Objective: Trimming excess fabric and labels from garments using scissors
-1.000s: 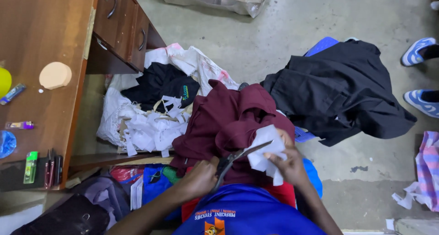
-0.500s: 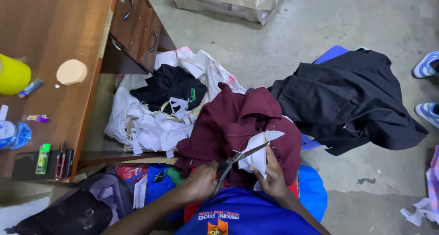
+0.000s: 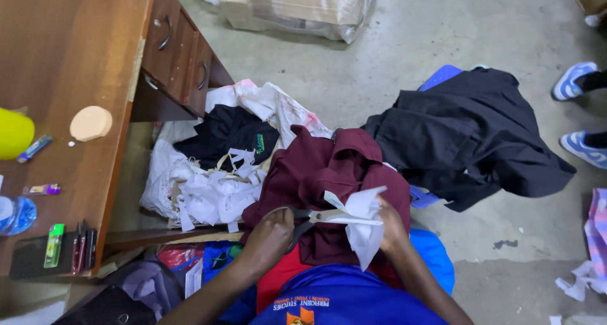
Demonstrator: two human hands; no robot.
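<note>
White cloth is mid-cut: scissors bite into its edge above the maroon garment on the lap. Left hand has its fingers closed through the scissor handles, wrist bent inward. Right hand pinches the cloth taut, fingers curled. Closing the blades cleanly calls for steady tension and feeding the cloth inward.

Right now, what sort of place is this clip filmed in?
Likely a small tailoring workroom: scissors cutting white fabric, a heap of white offcuts on the concrete floor, and garments piled beside a wooden desk.
</note>
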